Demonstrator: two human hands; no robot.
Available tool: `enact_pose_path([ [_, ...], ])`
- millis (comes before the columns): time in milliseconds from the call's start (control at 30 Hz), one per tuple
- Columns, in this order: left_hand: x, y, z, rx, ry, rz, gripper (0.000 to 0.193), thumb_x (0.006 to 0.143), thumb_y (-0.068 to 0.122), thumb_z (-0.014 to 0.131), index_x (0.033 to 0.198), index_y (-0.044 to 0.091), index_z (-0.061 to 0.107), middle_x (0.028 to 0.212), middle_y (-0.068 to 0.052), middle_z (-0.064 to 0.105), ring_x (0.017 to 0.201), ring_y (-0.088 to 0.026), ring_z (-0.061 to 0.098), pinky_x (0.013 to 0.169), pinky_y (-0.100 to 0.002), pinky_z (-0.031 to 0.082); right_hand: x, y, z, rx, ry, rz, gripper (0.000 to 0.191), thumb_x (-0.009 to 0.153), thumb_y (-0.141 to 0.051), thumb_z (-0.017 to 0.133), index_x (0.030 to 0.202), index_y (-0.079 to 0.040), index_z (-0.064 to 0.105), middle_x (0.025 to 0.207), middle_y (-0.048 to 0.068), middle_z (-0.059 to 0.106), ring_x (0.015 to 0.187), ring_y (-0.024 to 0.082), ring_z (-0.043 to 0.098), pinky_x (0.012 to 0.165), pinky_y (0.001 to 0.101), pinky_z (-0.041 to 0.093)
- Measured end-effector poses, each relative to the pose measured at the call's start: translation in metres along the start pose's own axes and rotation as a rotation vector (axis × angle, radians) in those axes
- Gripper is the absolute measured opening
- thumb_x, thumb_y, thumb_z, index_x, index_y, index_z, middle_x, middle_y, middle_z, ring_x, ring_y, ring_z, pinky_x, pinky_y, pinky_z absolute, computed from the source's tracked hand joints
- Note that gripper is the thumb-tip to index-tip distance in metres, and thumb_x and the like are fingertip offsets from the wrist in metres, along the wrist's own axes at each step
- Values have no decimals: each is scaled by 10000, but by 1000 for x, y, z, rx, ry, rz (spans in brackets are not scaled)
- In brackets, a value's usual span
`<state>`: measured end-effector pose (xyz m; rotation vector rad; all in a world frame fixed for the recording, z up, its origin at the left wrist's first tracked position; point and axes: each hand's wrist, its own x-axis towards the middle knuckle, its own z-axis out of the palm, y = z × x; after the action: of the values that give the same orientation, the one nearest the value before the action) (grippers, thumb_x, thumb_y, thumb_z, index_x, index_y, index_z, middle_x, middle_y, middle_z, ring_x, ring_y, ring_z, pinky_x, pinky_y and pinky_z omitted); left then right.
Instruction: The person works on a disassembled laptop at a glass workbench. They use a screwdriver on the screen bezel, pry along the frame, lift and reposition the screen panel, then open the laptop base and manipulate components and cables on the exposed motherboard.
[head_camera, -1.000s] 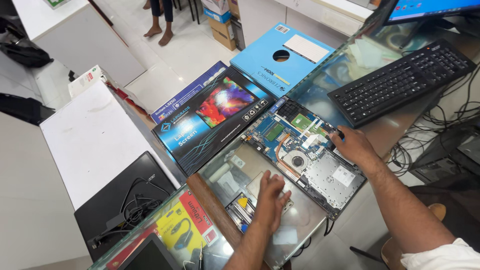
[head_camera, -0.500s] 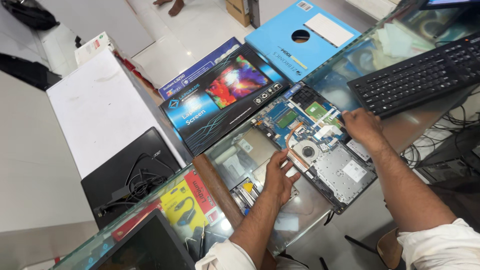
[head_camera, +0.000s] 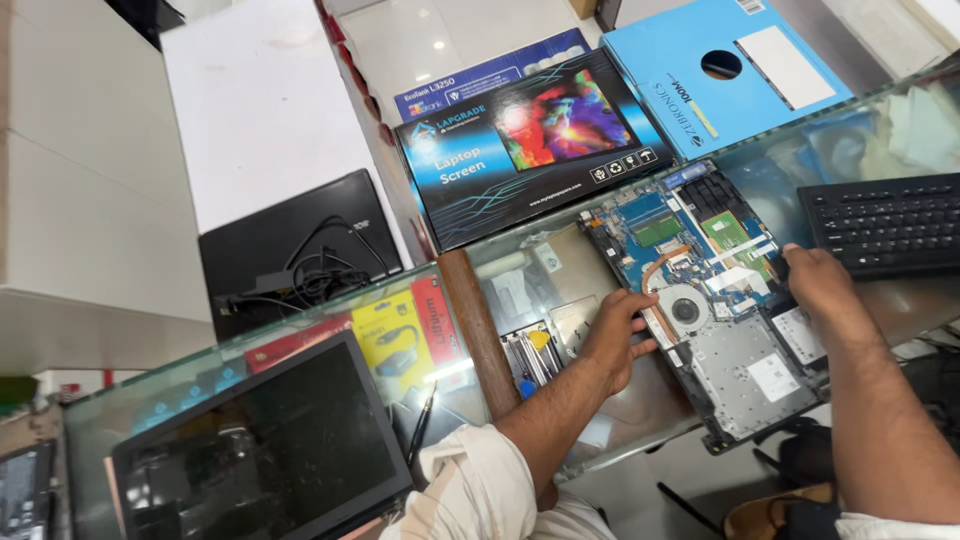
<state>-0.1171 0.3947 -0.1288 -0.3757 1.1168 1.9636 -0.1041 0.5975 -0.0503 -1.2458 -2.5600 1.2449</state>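
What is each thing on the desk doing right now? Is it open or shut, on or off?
Laptop: bottom cover off, insides showing.
Fan: uncovered; spinning or not, cannot tell.
Left hand: on laptop's edge.
Right hand: on laptop's other edge.
Keyboard: untouched.
Monitor: dark.
Black box: shut.

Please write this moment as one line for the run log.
left hand: on left edge of opened laptop, beside fan | right hand: on its right edge, near keyboard | surface: glass counter

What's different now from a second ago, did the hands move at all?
The left hand has slid from the glass counter up to the opened laptop's left edge, fingers by the fan. The right hand stayed on the laptop's right edge. Laptop, keyboard and boxes kept their places.
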Motion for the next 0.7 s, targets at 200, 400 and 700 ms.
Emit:
enact_pose_path([
  [200,-11,-3,-13,-27,4,46,640,817,316,704,1379,156,442,1242,-36,540,1160,-204,469,959,-442,462,-4,0,-13,181,1,-89,403,1070,-307,551,1131,72,672,1056,195,669,935,253,576,836,394,457],
  [400,-60,3,-69,-199,-187,151,677,875,246,684,1458,68,388,1232,-81,553,1106,-214,563,948,-456,499,-19,-15,-7,261,-55,-275,344,1065,-284,579,1123,41,676,1028,153,664,934,220,582,823,365,459],
  [700,-209,10,-209,-329,-78,440,837,925,184,688,1608,69,218,1402,-157,460,1310,-308,543,1080,-520,462,-89,-153,159,13,-448,-548,387,1081,-340,593,1201,12,700,1020,209,680,878,299,620,774,419,471],
])
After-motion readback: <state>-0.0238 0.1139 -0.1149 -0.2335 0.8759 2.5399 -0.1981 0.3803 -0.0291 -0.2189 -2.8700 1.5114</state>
